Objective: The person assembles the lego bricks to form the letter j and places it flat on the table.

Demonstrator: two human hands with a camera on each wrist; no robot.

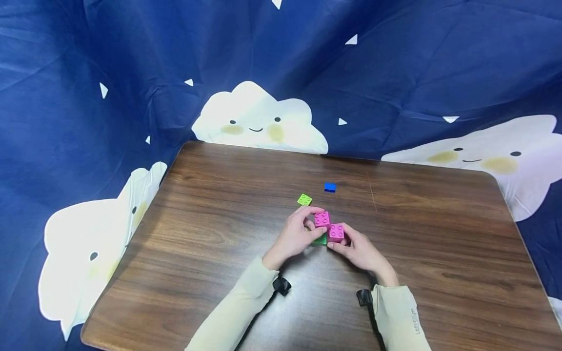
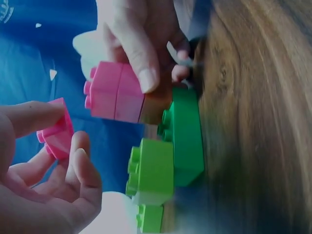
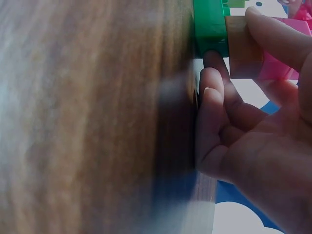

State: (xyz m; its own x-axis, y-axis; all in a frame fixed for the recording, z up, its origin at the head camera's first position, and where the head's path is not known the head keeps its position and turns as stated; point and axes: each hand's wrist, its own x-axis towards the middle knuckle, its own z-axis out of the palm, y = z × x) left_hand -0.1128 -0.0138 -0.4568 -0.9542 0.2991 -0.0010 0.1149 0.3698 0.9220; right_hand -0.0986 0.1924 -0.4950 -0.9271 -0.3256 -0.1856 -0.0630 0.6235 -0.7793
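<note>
My left hand (image 1: 297,235) pinches a pink building brick (image 2: 59,134) between thumb and fingers, held in the air above the other bricks. My right hand (image 1: 361,249) grips the side of a stack: pink brick pieces (image 2: 108,92) with a seam across them, on top of a brown brick (image 3: 245,48). This stack stands at one end of a long dark green brick (image 2: 187,139) lying on the table. A light green brick (image 2: 157,168) sits at the long brick's other end. In the right wrist view, a right fingertip touches the green brick's end.
Farther back on the wooden table (image 1: 219,204) lie a small lime brick (image 1: 305,199) and a blue brick (image 1: 330,187). A dark blue curtain (image 1: 272,48) with clouds hangs behind and beside the table. Black straps (image 1: 282,285) sit at both wrists.
</note>
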